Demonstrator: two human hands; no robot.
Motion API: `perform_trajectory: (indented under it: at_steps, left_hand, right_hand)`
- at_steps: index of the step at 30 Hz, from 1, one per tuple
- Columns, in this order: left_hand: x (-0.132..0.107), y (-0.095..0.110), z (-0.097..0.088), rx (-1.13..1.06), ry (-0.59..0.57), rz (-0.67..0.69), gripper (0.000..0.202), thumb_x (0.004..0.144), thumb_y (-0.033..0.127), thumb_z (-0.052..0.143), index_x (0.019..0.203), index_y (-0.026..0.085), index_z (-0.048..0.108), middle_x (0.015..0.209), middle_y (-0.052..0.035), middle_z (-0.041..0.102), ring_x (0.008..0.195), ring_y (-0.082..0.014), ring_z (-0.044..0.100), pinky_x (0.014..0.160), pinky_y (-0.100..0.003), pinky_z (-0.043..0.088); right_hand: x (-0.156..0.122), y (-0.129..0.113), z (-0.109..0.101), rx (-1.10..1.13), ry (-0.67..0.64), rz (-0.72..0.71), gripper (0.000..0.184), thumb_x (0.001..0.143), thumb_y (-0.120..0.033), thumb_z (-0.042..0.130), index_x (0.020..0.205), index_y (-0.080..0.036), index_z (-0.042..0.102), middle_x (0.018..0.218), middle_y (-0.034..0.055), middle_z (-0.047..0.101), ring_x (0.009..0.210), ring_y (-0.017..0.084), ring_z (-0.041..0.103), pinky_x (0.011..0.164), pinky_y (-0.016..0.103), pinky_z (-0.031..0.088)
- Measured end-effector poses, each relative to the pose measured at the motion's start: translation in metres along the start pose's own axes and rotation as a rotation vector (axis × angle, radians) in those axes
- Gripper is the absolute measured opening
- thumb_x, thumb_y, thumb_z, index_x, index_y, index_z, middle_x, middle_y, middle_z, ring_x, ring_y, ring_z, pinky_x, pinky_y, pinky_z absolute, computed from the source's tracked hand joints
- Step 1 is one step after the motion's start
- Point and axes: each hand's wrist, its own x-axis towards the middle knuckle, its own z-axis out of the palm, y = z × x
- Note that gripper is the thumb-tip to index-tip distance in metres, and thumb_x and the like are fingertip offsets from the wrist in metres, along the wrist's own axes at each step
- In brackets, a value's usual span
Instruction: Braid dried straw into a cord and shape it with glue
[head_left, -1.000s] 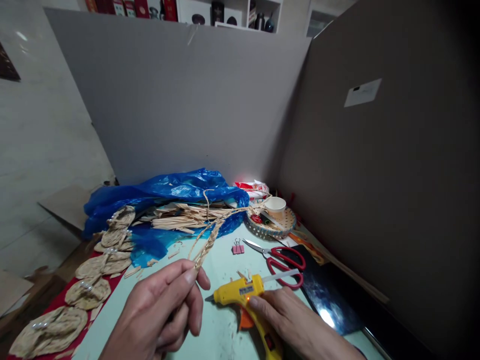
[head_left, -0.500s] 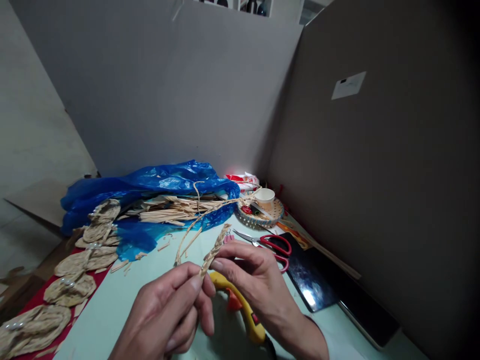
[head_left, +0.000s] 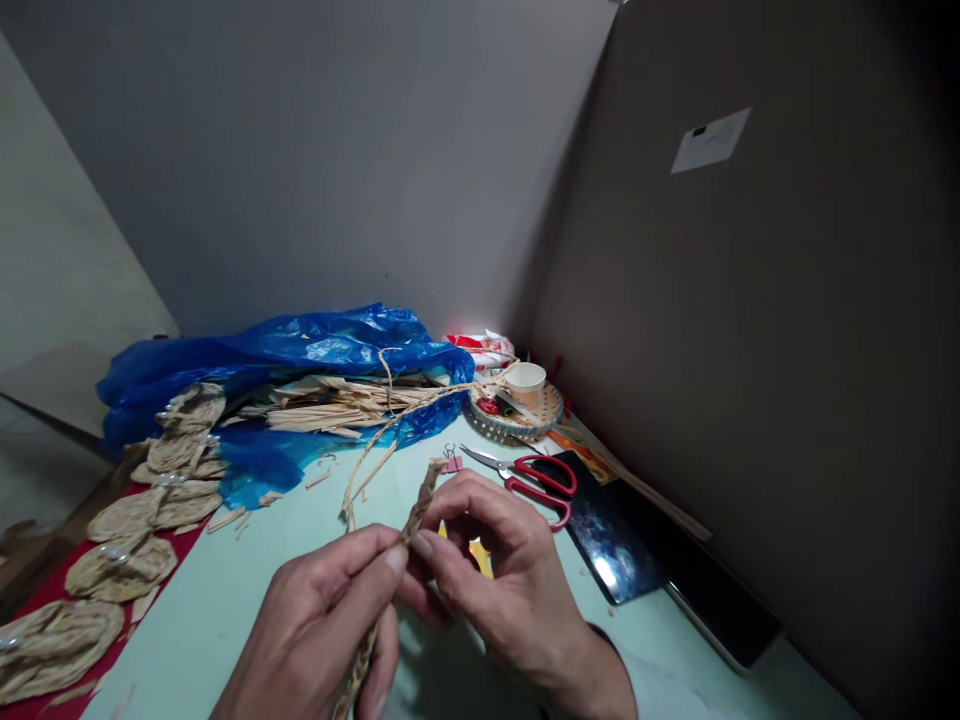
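A braided cord of dry plant fibre (head_left: 423,505) runs up between my two hands, its short end pointing away from me. My left hand (head_left: 334,610) pinches the braid between thumb and forefinger, and a longer stretch of it hangs below, across the curled fingers. Thumb and fingertips of my right hand (head_left: 499,570) close on the braid just above the left thumb. Behind the right hand, bits of a yellow tool (head_left: 480,556) show through the gap between the fingers; most of it is hidden.
Red-handled scissors (head_left: 536,480) and a pink binder clip (head_left: 452,463) lie beyond my hands. Dark flat devices (head_left: 611,540) are at right. A basket (head_left: 514,425) holds a white cup (head_left: 525,380). Dry fibre strips (head_left: 337,405) lie in a blue plastic bag (head_left: 300,335). Woven pieces with beads (head_left: 124,565) line the left.
My right fingers have slid down the braid, nearer the left thumb. The braid's lower length now shows below my left hand. The yellow tool is more covered, and the view has tilted down slightly.
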Motion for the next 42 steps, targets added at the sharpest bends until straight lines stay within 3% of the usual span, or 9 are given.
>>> perform_trajectory:
  at_steps: [7, 10, 15, 20, 24, 27, 33, 38, 42]
  left_hand:
    - [0.005, -0.008, -0.003, -0.032, -0.098, -0.057, 0.044, 0.087, 0.053, 0.066, 0.059, 0.019, 0.07, 0.036, 0.0026, 0.054, 0.038, -0.0099, 0.041, 0.053, -0.024, 0.036]
    - [0.006, -0.004, -0.001, -0.091, -0.123, -0.048, 0.045, 0.088, 0.052, 0.065, 0.058, 0.02, 0.069, 0.038, 0.0015, 0.056, 0.039, -0.0107, 0.042, 0.054, -0.025, 0.039]
    - [0.005, 0.002, -0.003, -0.265, -0.185, -0.124, 0.037, 0.081, 0.048, 0.074, 0.06, 0.018, 0.071, 0.047, -0.0017, 0.066, 0.048, -0.0143, 0.057, 0.052, -0.023, 0.045]
    - [0.004, 0.001, -0.009, -0.353, -0.194, -0.128, 0.032, 0.086, 0.045, 0.068, 0.076, 0.017, 0.078, 0.059, -0.0059, 0.074, 0.051, -0.0241, 0.066, 0.051, -0.033, 0.055]
    - [0.004, 0.007, -0.008, -0.26, -0.241, -0.121, 0.042, 0.079, 0.055, 0.073, 0.066, 0.015, 0.077, 0.057, -0.008, 0.074, 0.052, -0.024, 0.067, 0.051, -0.031, 0.055]
    - [0.004, 0.011, -0.005, -0.243, -0.226, -0.128, 0.044, 0.077, 0.057, 0.073, 0.065, 0.015, 0.078, 0.056, -0.0082, 0.074, 0.052, -0.0233, 0.067, 0.05, -0.03, 0.054]
    - [0.001, 0.01, -0.001, -0.248, -0.121, -0.117, 0.027, 0.076, 0.041, 0.074, 0.061, 0.019, 0.075, 0.05, 0.0002, 0.066, 0.048, -0.0164, 0.062, 0.051, -0.025, 0.052]
    - [0.005, 0.011, -0.003, -0.12, -0.168, -0.016, 0.022, 0.073, 0.042, 0.079, 0.07, 0.02, 0.079, 0.045, -0.0013, 0.068, 0.042, -0.0176, 0.06, 0.045, -0.025, 0.044]
    - [0.008, 0.01, -0.005, -0.07, -0.24, -0.017, 0.014, 0.075, 0.033, 0.08, 0.079, 0.02, 0.081, 0.049, -0.0006, 0.07, 0.047, -0.0198, 0.065, 0.052, -0.027, 0.048]
  right_hand:
    - [-0.002, 0.012, -0.002, -0.084, 0.031, -0.295, 0.009, 0.084, -0.012, 0.067, 0.08, -0.018, 0.061, 0.071, -0.0011, 0.057, 0.053, 0.009, 0.047, 0.045, 0.02, 0.036]
    - [0.001, 0.014, -0.007, -0.139, 0.015, -0.425, 0.009, 0.086, -0.009, 0.065, 0.083, -0.018, 0.063, 0.072, 0.0002, 0.061, 0.057, 0.01, 0.053, 0.049, 0.02, 0.041]
    - [0.008, 0.011, -0.018, -0.274, -0.074, -0.625, 0.008, 0.09, -0.007, 0.06, 0.09, -0.014, 0.065, 0.075, 0.0051, 0.065, 0.061, 0.012, 0.055, 0.055, 0.022, 0.046]
    - [0.013, 0.011, -0.025, -0.355, -0.185, -0.796, 0.018, 0.099, -0.013, 0.058, 0.087, -0.005, 0.069, 0.074, 0.0124, 0.067, 0.063, 0.015, 0.053, 0.058, 0.028, 0.046]
    - [0.015, 0.008, -0.03, -0.469, -0.274, -0.862, 0.017, 0.098, -0.007, 0.056, 0.091, -0.002, 0.072, 0.074, 0.0127, 0.069, 0.063, 0.017, 0.048, 0.056, 0.029, 0.043]
    - [0.015, 0.004, -0.033, -0.515, -0.322, -0.891, 0.028, 0.1, -0.006, 0.049, 0.084, -0.004, 0.072, 0.073, 0.0119, 0.068, 0.062, 0.017, 0.047, 0.054, 0.03, 0.043]
    - [0.018, 0.002, -0.034, -0.549, -0.376, -0.986, 0.043, 0.1, -0.005, 0.039, 0.069, -0.011, 0.069, 0.066, 0.0103, 0.064, 0.056, 0.018, 0.047, 0.046, 0.032, 0.039]
    - [0.02, 0.0, -0.035, -0.567, -0.393, -1.019, 0.042, 0.1, -0.008, 0.041, 0.069, -0.01, 0.069, 0.066, 0.0103, 0.065, 0.053, 0.017, 0.046, 0.043, 0.032, 0.039]
    - [0.02, -0.001, -0.037, -0.574, -0.416, -1.006, 0.044, 0.1, -0.009, 0.041, 0.068, -0.009, 0.07, 0.068, 0.0113, 0.068, 0.054, 0.017, 0.049, 0.042, 0.032, 0.04]
